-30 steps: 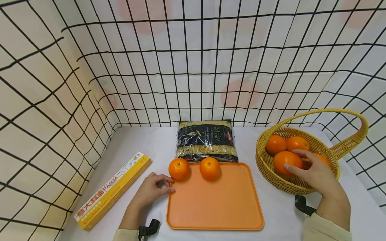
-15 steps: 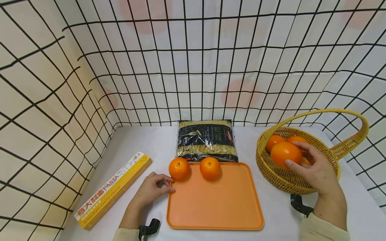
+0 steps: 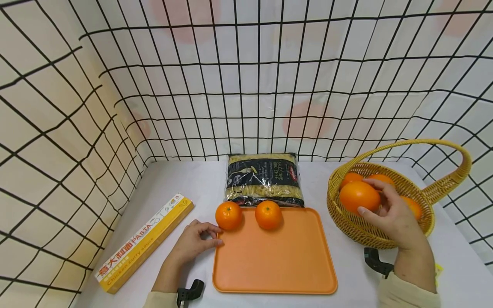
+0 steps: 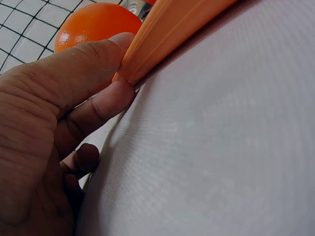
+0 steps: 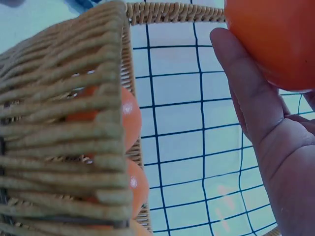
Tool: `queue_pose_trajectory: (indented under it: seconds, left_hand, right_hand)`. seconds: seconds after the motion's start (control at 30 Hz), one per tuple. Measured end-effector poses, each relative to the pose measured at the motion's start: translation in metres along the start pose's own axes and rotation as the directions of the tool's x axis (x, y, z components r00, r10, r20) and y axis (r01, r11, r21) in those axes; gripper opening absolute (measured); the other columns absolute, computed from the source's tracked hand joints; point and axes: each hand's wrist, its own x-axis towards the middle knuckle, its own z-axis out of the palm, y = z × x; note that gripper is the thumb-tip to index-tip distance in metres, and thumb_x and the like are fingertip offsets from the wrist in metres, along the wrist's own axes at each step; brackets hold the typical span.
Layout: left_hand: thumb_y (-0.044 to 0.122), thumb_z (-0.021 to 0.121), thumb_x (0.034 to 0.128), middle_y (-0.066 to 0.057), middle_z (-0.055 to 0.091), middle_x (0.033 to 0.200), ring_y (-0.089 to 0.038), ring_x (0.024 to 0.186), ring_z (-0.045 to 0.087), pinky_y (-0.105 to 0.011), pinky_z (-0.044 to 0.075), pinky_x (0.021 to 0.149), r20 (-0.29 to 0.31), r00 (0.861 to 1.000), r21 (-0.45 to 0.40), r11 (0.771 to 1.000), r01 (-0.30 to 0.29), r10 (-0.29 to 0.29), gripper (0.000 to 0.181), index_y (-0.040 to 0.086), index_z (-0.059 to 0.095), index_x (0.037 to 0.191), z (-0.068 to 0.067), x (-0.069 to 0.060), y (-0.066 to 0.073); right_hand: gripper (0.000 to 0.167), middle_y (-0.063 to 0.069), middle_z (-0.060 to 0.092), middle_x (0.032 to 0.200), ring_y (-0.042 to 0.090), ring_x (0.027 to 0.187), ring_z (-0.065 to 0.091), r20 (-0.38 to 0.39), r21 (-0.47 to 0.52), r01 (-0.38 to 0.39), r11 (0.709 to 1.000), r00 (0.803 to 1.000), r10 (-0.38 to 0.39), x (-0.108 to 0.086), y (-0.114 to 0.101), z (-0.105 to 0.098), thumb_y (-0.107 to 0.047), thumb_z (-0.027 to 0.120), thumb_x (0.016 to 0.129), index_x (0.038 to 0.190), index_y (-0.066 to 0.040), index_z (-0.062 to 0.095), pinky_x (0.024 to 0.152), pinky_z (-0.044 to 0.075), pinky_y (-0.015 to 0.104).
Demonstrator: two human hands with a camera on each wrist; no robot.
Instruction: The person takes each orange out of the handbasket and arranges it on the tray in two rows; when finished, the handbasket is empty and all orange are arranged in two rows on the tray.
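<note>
My right hand (image 3: 398,224) grips an orange (image 3: 358,197) between thumb and fingers, above the wicker basket (image 3: 348,229). In the right wrist view that orange (image 5: 280,39) is clear of the basket's wall (image 5: 64,147). Other oranges lie in the basket, one of them an orange (image 3: 411,207) partly behind the hand. At the orange tray's (image 3: 275,261) left edge, my left hand (image 3: 194,241) pinches the rim, thumb above and a finger below in the left wrist view. Two oranges rest along the tray's far side, a left orange (image 3: 229,215) and a right orange (image 3: 268,214).
Behind the tray lies a bag of pasta (image 3: 263,177). A long yellow pasta box (image 3: 144,244) lies slanted at the left. The basket's tall handle (image 3: 446,145) arches over it on the right. Grid-patterned cloth walls (image 3: 254,85) enclose the white table.
My right hand has lifted the orange from among the others in the basket and moved slightly left and up with it. The left hand and the tray stay where they were.
</note>
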Motion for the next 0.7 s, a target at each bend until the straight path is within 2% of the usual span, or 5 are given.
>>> queue_pose_trajectory:
  seconds: [0.17,0.27,0.5,0.6,0.7]
  left_hand:
    - [0.038,0.09,0.0766,0.014,0.064,0.079,-0.014,0.085,0.046,-0.029,0.032,0.077,-0.003,1.0,0.011,1.0,-0.003,0.003,0.021,0.035,0.076,0.093,0.0,0.001,-0.001]
    - [0.038,0.089,0.0768,0.015,0.064,0.079,-0.013,0.085,0.047,-0.028,0.033,0.076,-0.005,1.0,0.018,1.0,-0.006,0.007,0.021,0.035,0.076,0.093,0.0,0.001,-0.001]
    - [0.038,0.089,0.0772,0.014,0.064,0.079,-0.013,0.085,0.047,-0.028,0.033,0.076,-0.001,1.0,0.017,1.0,-0.002,0.002,0.021,0.035,0.077,0.094,0.0,0.001,-0.001]
    - [0.037,0.089,0.0771,0.014,0.064,0.079,-0.014,0.084,0.046,-0.028,0.033,0.075,0.0,1.0,0.013,1.0,-0.003,0.003,0.021,0.035,0.077,0.094,0.0,0.001,-0.001]
    - [0.037,0.089,0.077,0.014,0.064,0.079,-0.014,0.084,0.046,-0.028,0.033,0.075,0.0,1.0,0.01,1.0,-0.008,0.008,0.022,0.034,0.077,0.094,0.0,0.001,-0.001]
  right_hand:
    - [0.071,-0.017,0.046,0.128,-0.007,0.104,0.058,0.04,0.0,0.003,1.0,0.999,-0.003,0.002,-0.004,0.005,0.001,0.075,0.088,0.146,-0.018,0.04,0.086,0.047,0.006]
    - [0.071,-0.017,0.047,0.131,-0.009,0.105,0.058,0.07,-0.006,0.011,1.0,0.998,-0.011,0.004,-0.008,0.01,-0.001,0.077,0.087,0.147,-0.016,0.041,0.088,0.046,0.005]
    - [0.075,-0.006,0.045,0.14,-0.014,0.112,0.048,0.093,-0.118,0.008,0.993,0.996,0.003,0.009,-0.017,0.023,-0.017,0.082,0.087,0.15,-0.022,0.043,0.092,0.036,-0.001]
    - [0.072,-0.004,0.048,0.137,-0.012,0.111,0.051,0.105,-0.09,0.031,0.995,0.994,-0.022,0.01,-0.02,0.03,-0.015,0.082,0.086,0.148,-0.019,0.044,0.093,0.037,0.0]
    - [0.072,-0.002,0.046,0.136,-0.009,0.113,0.052,0.129,-0.009,0.054,0.998,0.99,-0.053,0.012,-0.021,0.037,-0.007,0.08,0.086,0.147,-0.013,0.04,0.097,0.037,0.001]
